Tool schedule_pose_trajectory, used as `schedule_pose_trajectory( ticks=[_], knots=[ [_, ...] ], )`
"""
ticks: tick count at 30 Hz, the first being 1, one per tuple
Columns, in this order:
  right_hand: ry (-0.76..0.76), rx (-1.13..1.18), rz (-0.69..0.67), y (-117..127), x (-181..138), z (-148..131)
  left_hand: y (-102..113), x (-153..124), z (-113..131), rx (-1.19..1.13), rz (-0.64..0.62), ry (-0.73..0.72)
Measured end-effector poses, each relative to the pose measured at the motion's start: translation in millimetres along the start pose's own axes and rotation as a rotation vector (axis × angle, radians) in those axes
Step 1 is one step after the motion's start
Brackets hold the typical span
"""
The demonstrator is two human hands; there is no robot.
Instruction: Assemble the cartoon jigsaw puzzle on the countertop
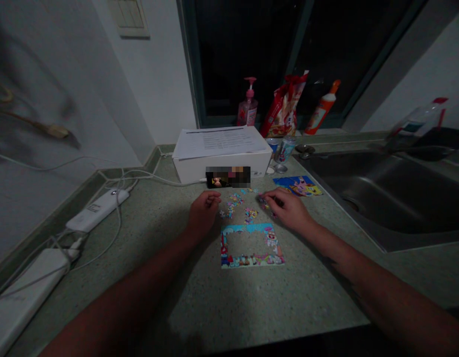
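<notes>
A jigsaw puzzle frame (249, 263), its colourful cartoon border joined into a rectangle with a bare middle, lies flat on the counter in front of me. Loose puzzle pieces (235, 200) are scattered just beyond it, and a small cluster of pieces (251, 214) sits near its top edge. My left hand (204, 212) rests left of the pieces, fingers curled in; whatever it may hold is hidden. On the other side, my right hand (288, 208) has thumb and fingers pinched together over pieces at the right of the pile, seemingly on a puzzle piece, partly hidden by the fingers.
A phone (219, 179) leans on a white box (192, 168) topped with papers. Right of it are a can (285, 150), a cartoon picture card (299, 185) and a steel sink (400, 198). Power strips (98, 209) with cables lie left. Bottles and a red bag (283, 111) line the windowsill.
</notes>
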State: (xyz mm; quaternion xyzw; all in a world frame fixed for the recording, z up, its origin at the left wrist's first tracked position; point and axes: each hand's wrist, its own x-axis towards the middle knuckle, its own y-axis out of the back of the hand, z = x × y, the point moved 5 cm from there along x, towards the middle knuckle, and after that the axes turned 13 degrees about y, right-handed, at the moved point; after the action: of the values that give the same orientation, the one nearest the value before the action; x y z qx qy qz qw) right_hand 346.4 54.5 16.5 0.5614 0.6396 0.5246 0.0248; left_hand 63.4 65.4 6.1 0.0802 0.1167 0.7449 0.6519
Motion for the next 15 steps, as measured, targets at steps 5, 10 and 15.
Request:
schedule_pose_trajectory(
  ticks=[5, 10, 15],
  knots=[
    [-0.010, 0.002, -0.013, -1.3, -0.2, 0.6, 0.5, 0.5, -0.4, 0.025, 0.008, -0.007],
    [-0.015, 0.004, -0.013, -0.5, -0.3, 0.0, -0.2, 0.9, -2.2, 0.032, 0.005, -0.018],
    [-0.035, 0.033, -0.015, 0.0, -0.6, -0.7, -0.5, -1.2, 0.0, 0.029, -0.007, -0.014]
  ],
)
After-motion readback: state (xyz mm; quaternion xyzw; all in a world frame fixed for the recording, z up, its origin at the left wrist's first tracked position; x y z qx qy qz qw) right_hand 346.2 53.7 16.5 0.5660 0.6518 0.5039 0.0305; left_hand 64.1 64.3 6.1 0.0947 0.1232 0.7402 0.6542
